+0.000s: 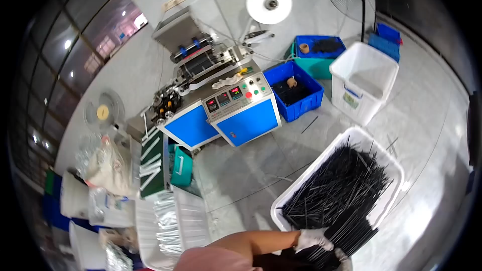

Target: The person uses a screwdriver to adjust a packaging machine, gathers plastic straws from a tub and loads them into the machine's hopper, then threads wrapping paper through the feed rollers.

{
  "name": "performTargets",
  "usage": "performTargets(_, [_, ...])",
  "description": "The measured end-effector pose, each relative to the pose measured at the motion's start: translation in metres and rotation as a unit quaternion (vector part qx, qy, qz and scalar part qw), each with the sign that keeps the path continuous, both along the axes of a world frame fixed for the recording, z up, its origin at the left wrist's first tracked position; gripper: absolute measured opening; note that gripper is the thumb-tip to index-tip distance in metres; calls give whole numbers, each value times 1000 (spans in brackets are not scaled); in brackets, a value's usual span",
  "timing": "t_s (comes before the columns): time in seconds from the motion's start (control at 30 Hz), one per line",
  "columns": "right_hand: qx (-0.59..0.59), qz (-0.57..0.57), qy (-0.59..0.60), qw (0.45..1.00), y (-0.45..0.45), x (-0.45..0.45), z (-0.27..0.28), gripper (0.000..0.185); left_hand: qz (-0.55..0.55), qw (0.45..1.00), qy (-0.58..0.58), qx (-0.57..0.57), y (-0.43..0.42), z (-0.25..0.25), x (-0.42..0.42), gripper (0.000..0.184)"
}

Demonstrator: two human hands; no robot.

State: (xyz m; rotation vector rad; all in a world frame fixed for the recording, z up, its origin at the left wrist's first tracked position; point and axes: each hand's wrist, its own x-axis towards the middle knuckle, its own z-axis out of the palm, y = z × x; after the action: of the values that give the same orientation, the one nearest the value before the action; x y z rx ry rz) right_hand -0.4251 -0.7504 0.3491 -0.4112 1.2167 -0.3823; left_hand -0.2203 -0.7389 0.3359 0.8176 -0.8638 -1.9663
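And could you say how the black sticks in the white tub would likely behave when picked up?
The black sticks look fairly stiff, since most lie straight. Being thin, each is probably light. Lying loose and crisscrossed, they may snag or slide apart.

— Clock centred on your view. What's your carrier?
— Gray tiled floor (pixel 236 175), seams showing.
— Standing on it?
— Your blue-fronted machine (pixel 246 125), eleven o'clock. Blue bin (pixel 303 104) and tall white bin (pixel 351 104), both about two, near each other. Long white tub (pixel 396 173), four.
— Your loose bits?
— One thin dark stick (pixel 309 125), three, near your blue bin. Next!
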Motion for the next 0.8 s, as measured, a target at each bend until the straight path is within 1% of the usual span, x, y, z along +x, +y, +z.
performTargets(0.03, [17, 11, -5, 1000, 9, 2, 5, 38, 11, 1000, -16, -25, 18, -14, -1, 78])
performTargets(0.07, [44, 36, -17, 998, 12, 3, 6, 44, 40, 998, 35, 35, 33, -25, -7, 72])
performTargets(0.1, [71, 62, -28, 995, 14, 5, 7, 50, 66, 990, 83, 94, 49, -23, -6, 66])
performTargets(0.13, [77, 89, -24, 993, 20, 12, 9, 48, 44, 982, 94, 156, 68, -20, 4, 59])
performTargets(0.2, [68, 154, -6, 986, 22, 44, 16, 44, 82, 992, 26, 94, 112, -5, 26, 52])
performTargets(0.23, [60, 183, 0, 981, 26, 59, 18, 41, 137, 988, -58, -30, 129, -1, 30, 53])
performTargets(0.27, [50, 210, 4, 976, 30, 73, 22, 39, 110, 974, 13, 197, 144, -41, 23, 48])
performTargets(0.3, [39, 236, 5, 971, 36, 85, 28, 37, 225, 951, 90, 191, 156, -9, 32, 37])
performTargets(0.33, [24, 261, 4, 965, 41, 98, 37, 35, 240, 926, 185, 224, 158, 55, 51, 31])
performTargets(0.37, [6, 285, 0, 958, 45, 111, 52, 33, 264, 936, 80, 218, 162, 52, 58, 57])
performTargets(0.4, [-12, 301, -10, 954, 48, 127, 73, 32, 268, 945, 48, 178, 161, 66, 71, 51])
performTargets(0.43, [-27, 302, -22, 953, 49, 144, 98, 30, 300, 935, 52, 182, 161, 110, 86, 43])
performTargets(0.47, [-43, 298, -43, 953, 46, 164, 129, 28, 302, 933, 109, 164, 161, 126, 95, 40])
performTargets(0.5, [-80, 352, -51, 931, 41, 173, 148, 32, 309, 925, 165, 147, 160, 136, 99, 37])
performTargets(0.53, [-139, 416, -71, 896, 34, 177, 166, 36, 305, 925, 140, 177, 162, 147, 105, 34])
performTargets(0.57, [-199, 484, -95, 847, 32, 178, 183, 41, 307, 924, 111, 201, 168, 155, 109, 32])
performTargets(0.6, [-201, 481, -90, 849, 41, 179, 197, 41, 325, 930, 71, 156, 178, 155, 108, 30])
performTargets(0.63, [-125, 426, -81, 892, 50, 185, 212, 46, 347, 931, 28, 108, 187, 153, 108, 29])
performTargets(0.67, [-47, 370, -74, 925, 53, 187, 221, 51, 344, 930, 76, 102, 198, 147, 105, 30])
performTargets(0.7, [-50, 378, -107, 918, 55, 176, 191, 63, 352, 928, 74, 97, 203, 137, 100, 30])
performTargets(0.73, [-95, 396, -131, 904, 64, 171, 187, 67, 340, 938, 41, -56, 202, 147, 98, 23])
performTargets(0.77, [-136, 412, -154, 888, 70, 169, 184, 70, 380, 925, -1, 13, 208, 162, 87, 18])
performTargets(0.8, [-174, 438, -157, 868, 65, 171, 168, 70, 416, 905, -37, 85, 210, 198, 76, 15])
